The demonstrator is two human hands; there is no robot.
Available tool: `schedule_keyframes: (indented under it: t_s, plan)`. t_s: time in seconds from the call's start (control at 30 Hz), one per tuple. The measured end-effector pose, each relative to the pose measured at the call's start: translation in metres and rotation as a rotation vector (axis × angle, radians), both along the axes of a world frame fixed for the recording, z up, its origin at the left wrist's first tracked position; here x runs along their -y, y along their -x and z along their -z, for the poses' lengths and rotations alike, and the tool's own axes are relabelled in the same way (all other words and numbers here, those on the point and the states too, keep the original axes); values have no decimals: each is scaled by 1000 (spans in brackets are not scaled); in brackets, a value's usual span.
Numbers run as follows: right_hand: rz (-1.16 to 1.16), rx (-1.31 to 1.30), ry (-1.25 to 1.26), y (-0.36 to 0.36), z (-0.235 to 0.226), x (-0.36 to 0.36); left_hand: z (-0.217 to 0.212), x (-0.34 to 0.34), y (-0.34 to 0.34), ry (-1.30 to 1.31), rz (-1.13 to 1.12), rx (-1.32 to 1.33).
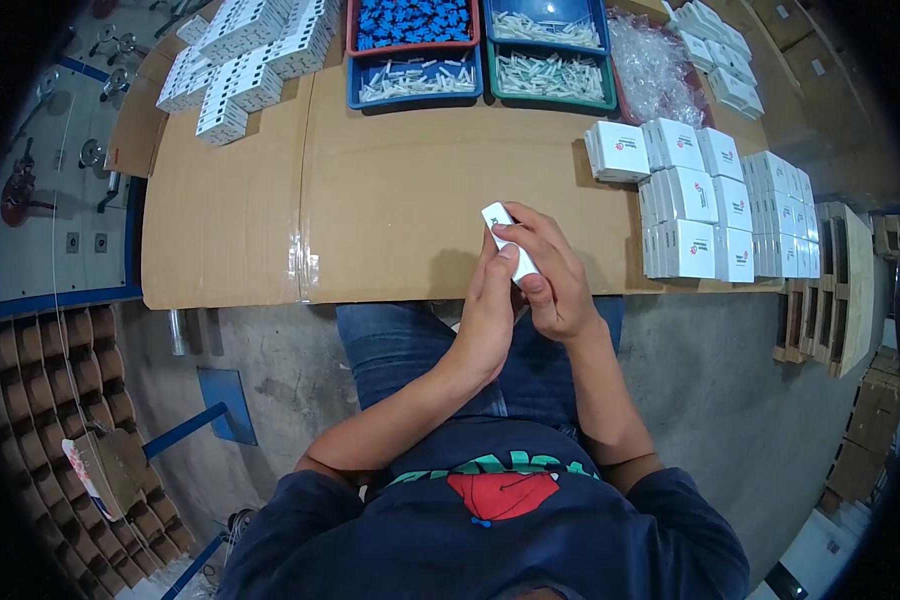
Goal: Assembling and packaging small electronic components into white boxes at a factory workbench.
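Observation:
A small white box (496, 214) is held between both my hands, just above the front edge of the cardboard-covered table (390, 210). One narrow side with a dark print faces up. My left hand (490, 312) grips it from the left, its thumb pressed on the box. My right hand (558, 270) closes over it from the right, fingers bent across the top. Much of the box is hidden under my fingers.
Stacks of similar white boxes (692, 195) stand at the right. White box-like pieces (240, 90) are piled at the far left. At the back are a red tray of blue pieces (413, 22), trays of small white parts (553, 80) and clear plastic bags (655, 65).

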State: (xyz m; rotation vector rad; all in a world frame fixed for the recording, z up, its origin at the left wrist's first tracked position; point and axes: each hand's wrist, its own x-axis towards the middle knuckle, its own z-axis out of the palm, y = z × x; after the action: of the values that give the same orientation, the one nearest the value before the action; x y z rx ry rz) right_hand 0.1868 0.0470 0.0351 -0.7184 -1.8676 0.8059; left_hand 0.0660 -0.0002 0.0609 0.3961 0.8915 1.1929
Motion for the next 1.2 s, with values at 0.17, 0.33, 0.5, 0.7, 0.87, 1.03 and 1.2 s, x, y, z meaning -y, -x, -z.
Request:
schedule_keyframes:
  t_s: [0.17,0.33,0.5,0.7,0.87,1.03,1.2]
  plan:
    - [17,9,14,-3,-3,-1,-6,-3,6,0,73,1]
    - [2,7,-3,-2,-2,-1,-2,-1,7,-8,58,21]
    - [-1,-10,6,-2,-2,0,-2,0,5,-9,16,111]
    - [-3,11,40,-4,-3,1,-1,0,3,-3,4,113]
    - [9,7,46,-4,0,1,7,0,2,-4,-1,108]
    - [13,-8,53,-3,6,-2,9,-2,2,-10,6,92]
    - [-26,-25,92,-8,-4,-4,-4,5,-3,3,-22,37]
